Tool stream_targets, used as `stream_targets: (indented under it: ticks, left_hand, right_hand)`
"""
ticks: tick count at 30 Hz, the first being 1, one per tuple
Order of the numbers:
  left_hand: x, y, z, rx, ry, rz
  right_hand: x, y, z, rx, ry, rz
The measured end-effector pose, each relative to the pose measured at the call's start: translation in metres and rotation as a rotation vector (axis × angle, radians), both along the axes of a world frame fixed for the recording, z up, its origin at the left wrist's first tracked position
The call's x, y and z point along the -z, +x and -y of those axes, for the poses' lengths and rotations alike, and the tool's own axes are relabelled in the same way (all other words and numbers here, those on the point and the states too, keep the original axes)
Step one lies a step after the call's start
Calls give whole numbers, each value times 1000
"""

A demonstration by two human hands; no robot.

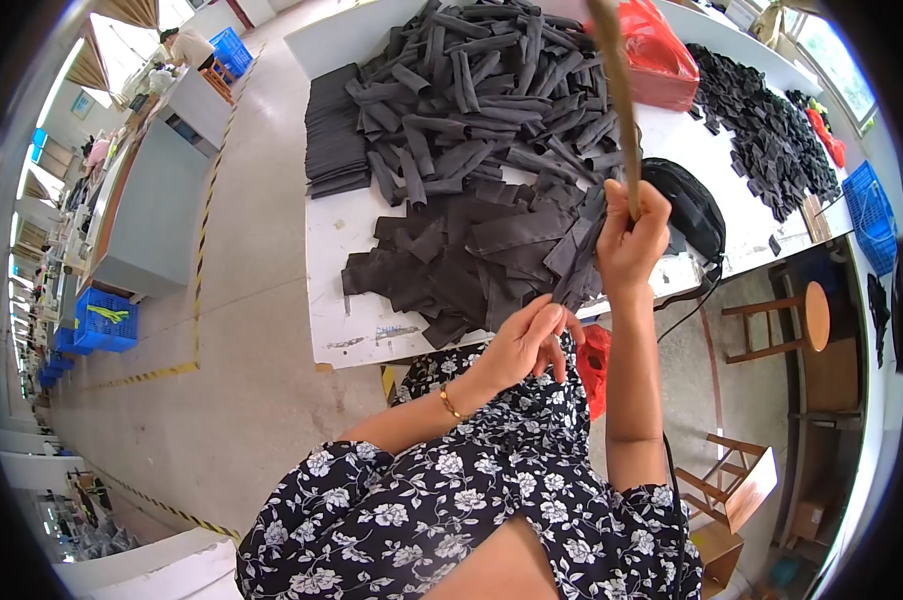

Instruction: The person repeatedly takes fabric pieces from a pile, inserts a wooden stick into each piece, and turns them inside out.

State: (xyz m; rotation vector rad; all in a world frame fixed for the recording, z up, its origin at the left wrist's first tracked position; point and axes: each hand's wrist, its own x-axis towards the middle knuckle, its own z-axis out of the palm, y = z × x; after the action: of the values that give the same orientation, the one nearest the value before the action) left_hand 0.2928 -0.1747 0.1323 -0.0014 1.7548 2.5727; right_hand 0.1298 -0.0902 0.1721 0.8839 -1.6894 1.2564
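My right hand [634, 240] is closed around a long brownish stick [620, 90], which rises past the top of the view. A dark grey fabric piece [578, 262] stretches between my two hands, its upper end close to my right hand. My left hand [528, 342] is lower, with curled fingers at the bottom end of that fabric piece; part of the grip is hidden. Beneath and beside them lies a loose heap of flat dark fabric pieces [462, 250]. Farther back is a big pile of dark fabric tubes [482, 90].
A neat stack of dark strips [336, 130] stands at the white table's [347, 340] left. Behind are a red plastic bag [657, 55] and many small dark pieces [772, 130]. A black bag [687, 205] sits right of my hand. Wooden stools [817, 316] stand on the right.
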Motion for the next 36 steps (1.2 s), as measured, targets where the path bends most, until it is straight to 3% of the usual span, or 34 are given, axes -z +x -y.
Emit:
stream_targets:
  ticks: [2, 4, 6, 7, 8, 9, 10, 11, 14, 15, 18, 19, 21, 23, 26, 28, 31, 32, 34, 36]
  left_hand:
    - [19, 19, -6, 79, -31, 95]
    - [61, 45, -15, 228, -91, 270]
    - [47, 49, -8, -1, -226, 156]
    - [32, 35, 7, -167, -333, -44]
    - [22, 20, 20, -384, -165, -42]
    - [-10, 6, 34, -476, -254, -200]
    - [-26, -12, 40, -528, -237, -236]
    - [-44, -26, 38, -525, -159, -260]
    - [-35, -53, 51, -225, -263, -172]
    - [-33, -57, 48, -255, -95, -176]
    - [-30, -54, 44, -418, -157, -168]
    - [-26, -57, 43, -432, -164, -186]
    - [-14, -57, 37, -446, -182, -196]
    - [-6, -55, 33, -470, -101, -166]
    - [-3, -57, 26, -514, 31, -117]
    - [-3, -60, 26, -539, 27, -120]
    - [-17, -63, 38, -582, -336, -212]
    - [-15, -75, 49, -707, -183, -307]
    - [-28, -84, 83, -815, 309, -98]
    - [-26, -73, 86, -633, 290, -92]
  right_hand:
    - [-9, -21, -4, 143, -69, -91]
    - [-40, -43, -29, 148, -227, 276]
    - [-44, -49, -38, -30, -193, 359]
    - [-42, -40, -35, -76, -143, 392]
    - [-38, -28, -29, -133, -86, 427]
    - [-32, -17, -21, -187, -39, 336]
    - [-26, -5, -15, -251, -15, 437]
    - [-17, 2, -7, -326, -7, 467]
    - [-9, 19, 1, -410, 26, 539]
    - [-15, 27, 0, -431, -42, 622]
    - [-1, 37, -14, -542, -217, 841]
    - [5, 46, -11, -598, -220, 802]
    - [21, 56, -5, -557, -191, 974]
    - [31, 58, -6, -538, -285, 1074]
    - [45, 60, -5, -752, -464, 1154]
    - [46, 64, -4, -710, -366, 1143]
    - [57, 68, -4, -641, -180, 981]
    - [60, 69, -6, -626, -159, 982]
    - [64, 73, -11, -598, -115, 984]
    - [67, 73, -12, -584, -201, 1092]
